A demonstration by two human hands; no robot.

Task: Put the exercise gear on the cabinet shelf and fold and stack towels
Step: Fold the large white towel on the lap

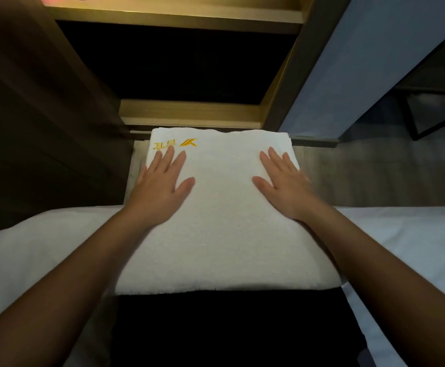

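A white folded towel [224,221] with a yellow embroidered logo at its far left corner lies flat in front of me. My left hand [160,186] presses flat on its left side with fingers straight, just below the logo. My right hand [285,184] lies flat on the right side, fingers spread. Beyond the towel stands the wooden cabinet [189,112], with a dark open compartment and a lit upper shelf [173,14] where something pink shows at the top edge.
A white bed surface [406,242] spreads to the right and left of the towel. A dark wooden panel [38,102] rises on the left. A pale wall [348,64] and grey floor [375,176] lie to the right. A black patch [229,327] sits below the towel.
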